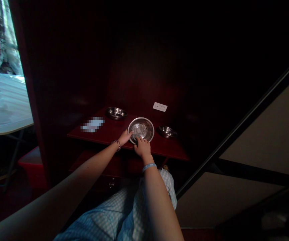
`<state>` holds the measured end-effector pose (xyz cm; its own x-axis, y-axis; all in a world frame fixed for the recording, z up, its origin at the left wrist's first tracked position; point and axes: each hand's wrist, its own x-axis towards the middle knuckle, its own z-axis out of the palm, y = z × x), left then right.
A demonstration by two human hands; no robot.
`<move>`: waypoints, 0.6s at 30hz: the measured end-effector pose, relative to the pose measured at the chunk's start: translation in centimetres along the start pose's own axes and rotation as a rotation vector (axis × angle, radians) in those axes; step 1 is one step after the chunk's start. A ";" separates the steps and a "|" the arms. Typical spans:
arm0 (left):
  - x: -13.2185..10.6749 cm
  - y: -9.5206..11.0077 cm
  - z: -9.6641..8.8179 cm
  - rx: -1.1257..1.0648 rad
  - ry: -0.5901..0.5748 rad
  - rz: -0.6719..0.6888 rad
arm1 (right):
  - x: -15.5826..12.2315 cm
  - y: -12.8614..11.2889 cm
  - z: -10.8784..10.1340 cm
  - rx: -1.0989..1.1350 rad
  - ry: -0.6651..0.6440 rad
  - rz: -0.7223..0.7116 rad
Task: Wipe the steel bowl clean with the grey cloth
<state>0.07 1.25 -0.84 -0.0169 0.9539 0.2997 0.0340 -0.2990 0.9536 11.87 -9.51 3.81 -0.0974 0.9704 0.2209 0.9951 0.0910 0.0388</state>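
Left hand (pixel 125 137): pinching big bowl (pixel 147 129) rim
Right hand (pixel 142 148): bowl's near side, can't tell grip
Bowl risk: may tip if pinch slips

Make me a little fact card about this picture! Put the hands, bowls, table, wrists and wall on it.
Left hand: holds the rim of the big metal bowl
Right hand: fingers at that bowl's near side
Other bowls: left bowl; right bowl
Table: dark red
Wrists: beaded bracelet left; blue band right
Wall: white socket plate
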 end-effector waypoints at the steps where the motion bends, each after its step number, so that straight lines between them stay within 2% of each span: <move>1: 0.0 -0.1 0.0 -0.003 0.000 0.010 | 0.0 0.0 -0.1 0.009 -0.003 -0.021; 10: 0.2 -0.2 -0.1 -0.021 0.010 0.007 | -0.5 -0.4 -1.2 0.161 -0.015 -0.121; 18: 0.1 0.0 0.1 -0.027 0.042 0.003 | -0.3 -0.3 -1.0 0.273 -0.020 -0.163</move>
<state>0.15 1.39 -0.80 -0.0588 0.9513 0.3027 0.0075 -0.3028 0.9530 11.54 -10.07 4.70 -0.2578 0.9422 0.2138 0.9347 0.2993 -0.1918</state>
